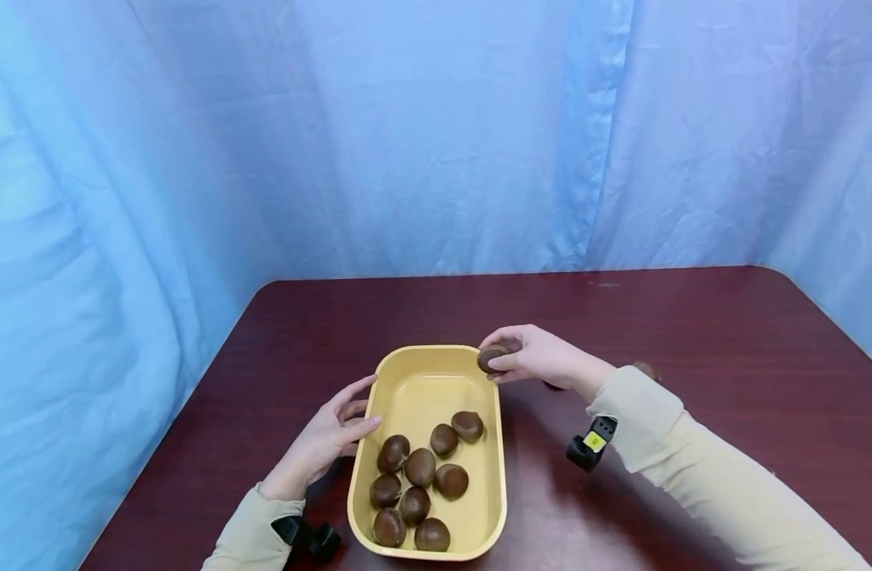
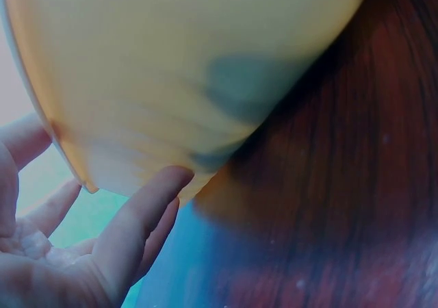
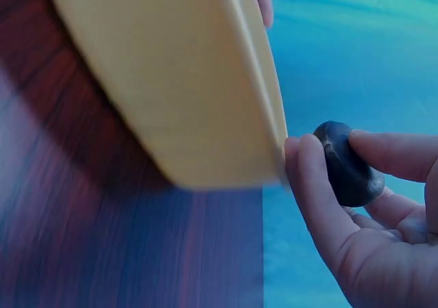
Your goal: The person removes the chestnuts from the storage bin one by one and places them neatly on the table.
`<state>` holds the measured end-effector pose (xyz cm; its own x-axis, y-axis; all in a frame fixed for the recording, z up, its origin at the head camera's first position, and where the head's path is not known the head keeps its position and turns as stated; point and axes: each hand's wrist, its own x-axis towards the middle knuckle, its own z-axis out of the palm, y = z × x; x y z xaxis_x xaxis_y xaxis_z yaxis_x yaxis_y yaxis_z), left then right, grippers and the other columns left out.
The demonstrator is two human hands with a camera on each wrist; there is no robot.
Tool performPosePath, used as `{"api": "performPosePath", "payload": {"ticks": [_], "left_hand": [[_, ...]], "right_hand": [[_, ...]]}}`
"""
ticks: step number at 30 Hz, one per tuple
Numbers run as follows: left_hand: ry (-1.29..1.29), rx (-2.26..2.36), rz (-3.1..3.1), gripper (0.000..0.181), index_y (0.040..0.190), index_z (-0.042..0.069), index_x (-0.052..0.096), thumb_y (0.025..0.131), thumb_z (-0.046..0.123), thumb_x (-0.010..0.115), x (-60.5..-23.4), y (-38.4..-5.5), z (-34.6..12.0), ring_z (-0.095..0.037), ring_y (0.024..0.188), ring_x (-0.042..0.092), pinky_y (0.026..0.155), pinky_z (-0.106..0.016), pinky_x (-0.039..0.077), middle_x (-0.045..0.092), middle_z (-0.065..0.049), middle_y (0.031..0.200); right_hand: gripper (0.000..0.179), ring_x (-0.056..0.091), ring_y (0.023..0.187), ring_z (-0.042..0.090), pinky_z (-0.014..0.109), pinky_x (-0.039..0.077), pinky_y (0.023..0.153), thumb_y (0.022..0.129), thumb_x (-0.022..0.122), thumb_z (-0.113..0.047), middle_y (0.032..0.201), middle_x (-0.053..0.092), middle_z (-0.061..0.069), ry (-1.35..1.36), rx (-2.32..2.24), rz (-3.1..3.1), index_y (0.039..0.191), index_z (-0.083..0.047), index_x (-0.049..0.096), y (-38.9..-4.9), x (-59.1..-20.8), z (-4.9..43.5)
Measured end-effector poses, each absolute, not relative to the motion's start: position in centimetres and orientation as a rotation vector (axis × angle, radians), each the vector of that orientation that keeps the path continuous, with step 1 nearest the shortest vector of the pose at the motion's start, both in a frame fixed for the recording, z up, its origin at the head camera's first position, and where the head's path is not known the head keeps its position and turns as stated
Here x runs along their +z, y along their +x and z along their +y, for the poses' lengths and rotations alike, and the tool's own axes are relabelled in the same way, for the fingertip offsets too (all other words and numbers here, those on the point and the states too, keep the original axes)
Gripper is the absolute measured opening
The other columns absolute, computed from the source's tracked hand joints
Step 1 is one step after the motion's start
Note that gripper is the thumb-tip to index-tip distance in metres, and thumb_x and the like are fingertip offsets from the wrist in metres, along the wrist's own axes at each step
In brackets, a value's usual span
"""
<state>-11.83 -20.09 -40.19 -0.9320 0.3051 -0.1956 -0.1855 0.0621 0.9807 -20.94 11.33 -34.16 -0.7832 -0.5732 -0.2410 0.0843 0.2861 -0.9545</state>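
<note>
A yellow rectangular tray (image 1: 498, 476) holds several brown chestnuts (image 1: 419, 468), most of them toward its near end. My left hand (image 1: 328, 436) holds the tray's left side, thumb over the rim and fingers along the outer wall. In the left wrist view, the fingers (image 2: 140, 219) lie against that wall (image 2: 137, 103). Above the tray's far right corner, my right hand (image 1: 535, 355) pinches a single chestnut (image 1: 491, 359) between thumb and fingers. The right wrist view shows this chestnut (image 3: 345, 164) close beside the rim, with a fingertip right at the tray's edge.
On the dark red wooden table (image 1: 728, 357), another chestnut (image 1: 646, 370) shows partly behind the right sleeve. A further dark piece (image 1: 552, 386) peeks out under the right wrist. Light blue curtains (image 1: 436, 143) hang behind the table and along its sides.
</note>
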Motion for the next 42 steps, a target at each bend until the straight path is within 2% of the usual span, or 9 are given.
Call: {"api": "performPosePath", "payload": {"ticks": [3, 9, 18, 21, 27, 33, 35, 39, 42], "left_hand": [[0.131, 1.931, 1.995, 0.069, 0.150, 0.012, 0.022, 0.093, 0.013, 0.061, -40.2, -11.9, -20.1, -0.021, 0.099, 0.064, 0.076, -0.040, 0.056, 0.041, -0.030, 0.135], [0.130, 1.923, 1.989, 0.069, 0.151, 0.013, 0.022, 0.093, 0.014, 0.061, -40.3, -11.9, -20.0, -0.022, 0.101, 0.064, 0.077, -0.041, 0.056, 0.041, -0.030, 0.136], [0.115, 1.932, 1.986, 0.071, 0.150, 0.013, 0.022, 0.092, 0.016, 0.062, -40.4, -11.9, -20.1, -0.022, 0.101, 0.064, 0.078, -0.042, 0.056, 0.041, -0.030, 0.135], [0.109, 1.931, 1.981, 0.071, 0.151, 0.012, 0.022, 0.092, 0.015, 0.062, -40.4, -11.8, -20.1, -0.021, 0.101, 0.064, 0.078, -0.041, 0.056, 0.041, -0.030, 0.136], [0.104, 1.938, 1.984, 0.070, 0.150, 0.012, 0.022, 0.093, 0.013, 0.061, -40.3, -11.9, -20.1, -0.020, 0.100, 0.064, 0.077, -0.040, 0.056, 0.041, -0.030, 0.136], [0.098, 1.932, 1.985, 0.070, 0.151, 0.012, 0.021, 0.093, 0.013, 0.060, -40.4, -11.8, -20.2, -0.019, 0.099, 0.064, 0.078, -0.040, 0.056, 0.041, -0.029, 0.136], [0.095, 1.933, 1.984, 0.070, 0.151, 0.012, 0.021, 0.093, 0.014, 0.061, -40.5, -11.8, -20.2, -0.020, 0.099, 0.064, 0.078, -0.039, 0.056, 0.041, -0.029, 0.136], [0.096, 1.936, 1.992, 0.070, 0.151, 0.012, 0.022, 0.093, 0.014, 0.061, -40.5, -11.9, -20.3, -0.020, 0.100, 0.064, 0.078, -0.039, 0.056, 0.041, -0.029, 0.137], [0.093, 1.934, 1.999, 0.069, 0.151, 0.012, 0.022, 0.093, 0.014, 0.060, -40.5, -11.9, -20.3, -0.021, 0.100, 0.064, 0.078, -0.039, 0.056, 0.041, -0.030, 0.137]], "right_hand": [[0.036, 0.065, 0.094, 0.024, 0.044, 0.052, 0.089, 0.092, 0.054, 0.002, 0.114, 0.059, 0.023, -0.434, -1.563, 2.012, 0.124, 0.015, 0.045, -21.0, -34.1, 12.8], [0.038, 0.065, 0.098, 0.026, 0.038, 0.054, 0.086, 0.093, 0.055, -0.003, 0.111, 0.059, 0.018, -0.416, -1.541, 2.077, 0.125, 0.013, 0.045, -21.2, -33.7, 16.0], [0.048, 0.063, 0.101, 0.015, 0.040, 0.054, 0.086, 0.095, 0.058, -0.016, 0.133, 0.048, 0.024, -0.324, -1.467, 2.186, 0.132, 0.008, 0.041, -21.2, -33.0, 21.8], [0.052, 0.063, 0.102, 0.011, 0.040, 0.054, 0.085, 0.095, 0.057, -0.021, 0.135, 0.047, 0.021, -0.282, -1.450, 2.227, 0.135, 0.008, 0.039, -21.2, -33.2, 24.2], [0.055, 0.063, 0.094, 0.005, 0.036, 0.055, 0.082, 0.096, 0.057, -0.026, 0.128, 0.053, 0.011, -0.154, -1.410, 2.313, 0.135, 0.007, 0.039, -21.5, -34.5, 29.0], [0.057, 0.064, 0.091, 0.009, 0.035, 0.056, 0.080, 0.097, 0.055, -0.027, 0.129, 0.052, 0.023, -0.091, -1.283, 2.408, 0.135, 0.012, 0.037, -21.2, -36.0, 32.5], [0.058, 0.064, 0.089, 0.007, 0.035, 0.056, 0.079, 0.096, 0.055, -0.028, 0.122, 0.057, 0.018, -0.061, -1.261, 2.429, 0.134, 0.013, 0.038, -21.0, -36.4, 33.4], [0.055, 0.063, 0.084, 0.003, 0.033, 0.056, 0.078, 0.095, 0.058, -0.027, 0.104, 0.063, -0.001, -0.005, -1.262, 2.424, 0.129, 0.014, 0.043, -20.9, -37.1, 34.7], [0.049, 0.062, 0.082, 0.004, 0.032, 0.056, 0.077, 0.094, 0.059, -0.025, 0.096, 0.063, -0.007, 0.026, -1.267, 2.407, 0.124, 0.012, 0.048, -20.8, -37.5, 35.2]]}}
